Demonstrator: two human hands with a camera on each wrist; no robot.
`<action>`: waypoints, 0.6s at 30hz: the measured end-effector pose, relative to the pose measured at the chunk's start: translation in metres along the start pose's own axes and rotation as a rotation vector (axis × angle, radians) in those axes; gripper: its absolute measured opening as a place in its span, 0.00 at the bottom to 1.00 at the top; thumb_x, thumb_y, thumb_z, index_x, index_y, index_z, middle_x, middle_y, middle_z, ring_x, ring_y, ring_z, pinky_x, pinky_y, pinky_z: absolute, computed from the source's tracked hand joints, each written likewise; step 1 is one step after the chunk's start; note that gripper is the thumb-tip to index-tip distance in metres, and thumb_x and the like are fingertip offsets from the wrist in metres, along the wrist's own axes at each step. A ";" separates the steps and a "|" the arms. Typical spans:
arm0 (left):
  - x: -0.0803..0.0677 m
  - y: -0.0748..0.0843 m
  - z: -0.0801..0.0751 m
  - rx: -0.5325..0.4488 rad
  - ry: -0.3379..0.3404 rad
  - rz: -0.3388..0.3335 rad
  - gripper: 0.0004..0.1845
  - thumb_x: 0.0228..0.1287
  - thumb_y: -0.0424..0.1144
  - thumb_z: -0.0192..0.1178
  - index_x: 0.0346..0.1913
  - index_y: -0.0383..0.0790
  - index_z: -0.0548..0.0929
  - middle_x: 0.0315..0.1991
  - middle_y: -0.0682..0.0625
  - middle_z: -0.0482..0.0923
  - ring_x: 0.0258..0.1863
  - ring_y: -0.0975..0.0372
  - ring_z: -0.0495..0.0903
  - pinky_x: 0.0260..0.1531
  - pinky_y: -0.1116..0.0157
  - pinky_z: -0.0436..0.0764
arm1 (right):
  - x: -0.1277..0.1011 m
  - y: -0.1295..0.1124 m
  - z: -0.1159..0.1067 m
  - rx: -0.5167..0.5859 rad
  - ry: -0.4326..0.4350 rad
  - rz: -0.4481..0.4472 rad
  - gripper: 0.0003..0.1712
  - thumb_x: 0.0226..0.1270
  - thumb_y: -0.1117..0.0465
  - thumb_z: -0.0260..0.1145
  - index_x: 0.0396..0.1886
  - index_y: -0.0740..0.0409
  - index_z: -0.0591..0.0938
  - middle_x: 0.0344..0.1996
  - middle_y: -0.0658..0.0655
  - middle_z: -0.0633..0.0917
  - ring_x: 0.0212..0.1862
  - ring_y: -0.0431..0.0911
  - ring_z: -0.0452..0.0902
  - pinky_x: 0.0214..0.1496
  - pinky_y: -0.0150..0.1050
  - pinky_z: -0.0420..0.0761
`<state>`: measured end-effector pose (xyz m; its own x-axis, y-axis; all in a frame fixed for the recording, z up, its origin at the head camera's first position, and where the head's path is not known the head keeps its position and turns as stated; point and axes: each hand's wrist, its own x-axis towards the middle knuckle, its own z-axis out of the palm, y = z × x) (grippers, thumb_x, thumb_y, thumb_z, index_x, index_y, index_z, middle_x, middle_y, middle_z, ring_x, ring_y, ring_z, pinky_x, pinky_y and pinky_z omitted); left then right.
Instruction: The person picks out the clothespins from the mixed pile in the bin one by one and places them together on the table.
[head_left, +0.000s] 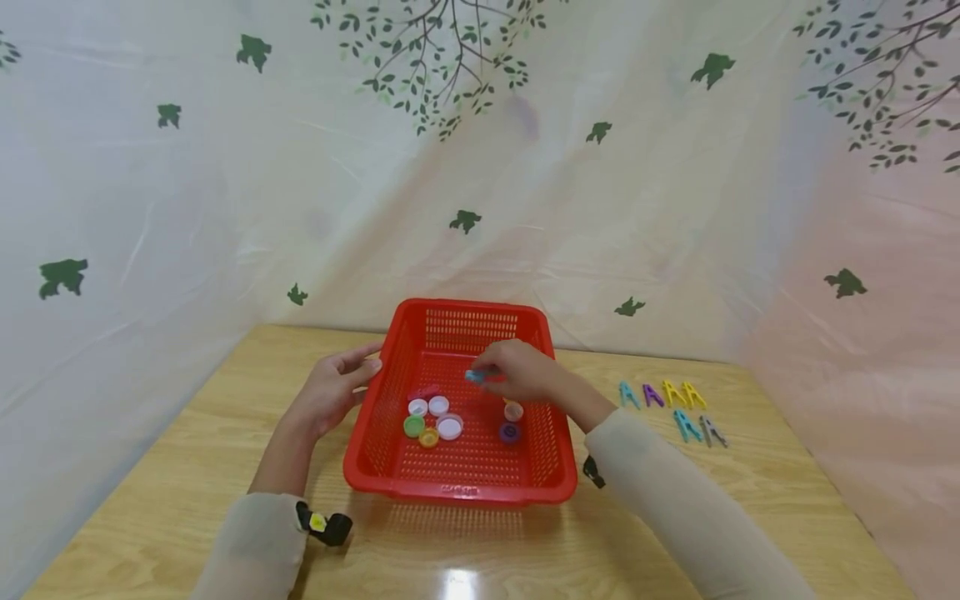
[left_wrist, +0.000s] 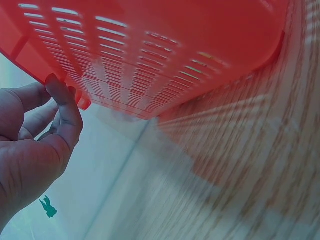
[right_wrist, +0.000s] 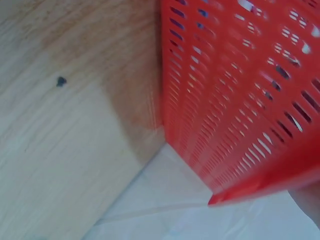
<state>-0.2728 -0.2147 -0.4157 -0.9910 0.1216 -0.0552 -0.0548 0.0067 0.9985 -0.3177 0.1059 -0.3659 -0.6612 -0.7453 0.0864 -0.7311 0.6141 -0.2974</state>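
Note:
A red plastic basket (head_left: 459,492) with slotted walls stands on the table. My left hand (head_left: 337,387) holds its left rim; in the left wrist view the thumb and fingers of that hand (left_wrist: 42,125) meet at the rim. Over the basket floor, my right hand (head_left: 517,369) pinches a light blue clothespin (head_left: 474,376). Inside the basket on the left lie several bottle caps, among them a green cap (head_left: 414,426), a yellow cap (head_left: 428,437) and a pink-rimmed white cap (head_left: 449,427). A purple cap (head_left: 510,432) and a pale orange cap (head_left: 513,411) lie toward the right.
Right of the basket, clothespins lie in two rows on the wooden table (head_left: 765,492), including a purple clothespin (head_left: 653,395), a teal clothespin (head_left: 686,425) and a grey clothespin (head_left: 712,431). A pink piece (head_left: 425,390) lies behind the caps. A leaf-printed sheet (head_left: 360,208) hangs behind the table.

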 end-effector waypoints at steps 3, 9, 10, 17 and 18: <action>0.000 0.000 0.000 0.001 -0.004 0.005 0.29 0.74 0.46 0.62 0.75 0.48 0.72 0.64 0.40 0.76 0.55 0.50 0.82 0.53 0.58 0.84 | -0.004 0.000 -0.007 -0.003 0.021 0.008 0.15 0.67 0.62 0.74 0.53 0.56 0.89 0.46 0.51 0.89 0.47 0.44 0.83 0.54 0.39 0.85; 0.000 -0.001 -0.001 -0.003 -0.005 0.002 0.29 0.74 0.45 0.62 0.75 0.48 0.71 0.63 0.40 0.77 0.54 0.51 0.83 0.53 0.58 0.84 | -0.014 0.006 -0.018 -0.008 0.063 0.036 0.16 0.67 0.61 0.74 0.53 0.56 0.88 0.47 0.50 0.89 0.47 0.43 0.83 0.55 0.41 0.84; 0.000 -0.001 -0.001 -0.004 -0.006 0.002 0.29 0.74 0.45 0.62 0.75 0.48 0.71 0.63 0.40 0.77 0.54 0.51 0.83 0.53 0.58 0.84 | -0.016 0.008 -0.019 -0.009 0.072 0.037 0.16 0.67 0.61 0.74 0.53 0.56 0.88 0.47 0.50 0.89 0.47 0.43 0.82 0.55 0.41 0.84; 0.002 -0.001 -0.002 -0.003 -0.017 0.007 0.29 0.75 0.45 0.62 0.75 0.47 0.71 0.63 0.39 0.76 0.54 0.51 0.82 0.53 0.58 0.85 | -0.033 0.020 -0.030 -0.026 0.139 0.046 0.14 0.67 0.61 0.73 0.51 0.58 0.88 0.45 0.51 0.89 0.44 0.44 0.82 0.52 0.43 0.85; 0.002 -0.001 -0.002 -0.002 -0.018 0.007 0.29 0.75 0.45 0.62 0.75 0.47 0.71 0.63 0.39 0.76 0.54 0.51 0.82 0.53 0.58 0.85 | -0.036 0.022 -0.031 -0.026 0.153 0.052 0.14 0.67 0.61 0.74 0.51 0.58 0.88 0.45 0.51 0.89 0.44 0.44 0.82 0.52 0.43 0.85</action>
<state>-0.2751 -0.2165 -0.4167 -0.9891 0.1392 -0.0485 -0.0485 0.0038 0.9988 -0.3152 0.1545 -0.3459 -0.7148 -0.6653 0.2155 -0.6979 0.6588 -0.2809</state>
